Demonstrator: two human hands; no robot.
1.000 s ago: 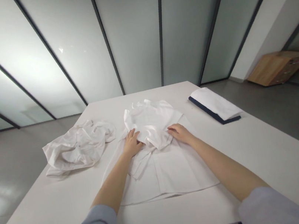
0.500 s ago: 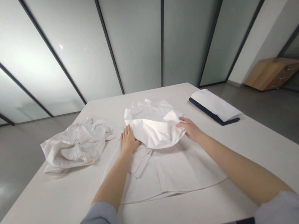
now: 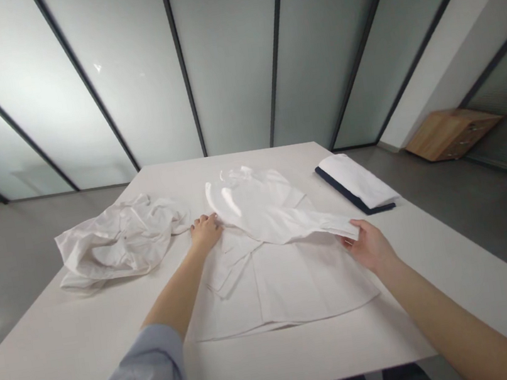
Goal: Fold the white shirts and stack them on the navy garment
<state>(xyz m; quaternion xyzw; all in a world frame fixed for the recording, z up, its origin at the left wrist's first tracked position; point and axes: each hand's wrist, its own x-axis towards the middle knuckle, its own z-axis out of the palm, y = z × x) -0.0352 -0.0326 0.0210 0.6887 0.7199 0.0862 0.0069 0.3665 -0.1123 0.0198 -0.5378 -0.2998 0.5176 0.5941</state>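
Observation:
A white shirt (image 3: 314, 276) lies spread on the table, its hem towards me and one sleeve folded in across its left part. The folds at its far end are bright and rumpled. My right hand (image 3: 370, 245) is closed on the end of the other sleeve (image 3: 320, 223), which stretches out to the right, a little above the body of the shirt. At the shirt's left edge, my left hand (image 3: 206, 232) has bent fingers closed on the cloth. Exactly how much fabric it holds is hidden.
A crumpled white cloth garment (image 3: 119, 245) lies at the left of the white table (image 3: 307, 360). Towards the back right sits a folded white and dark navy stack (image 3: 359, 180). A wooden cabinet (image 3: 455, 133) stands on the floor beyond, near frosted glass panels (image 3: 225, 61).
My right hand has moved right and towards me, drawing the sleeve out from the bunched cloth. The raised cloth has flattened. My left hand has shifted slightly left, its fingers now more bent.

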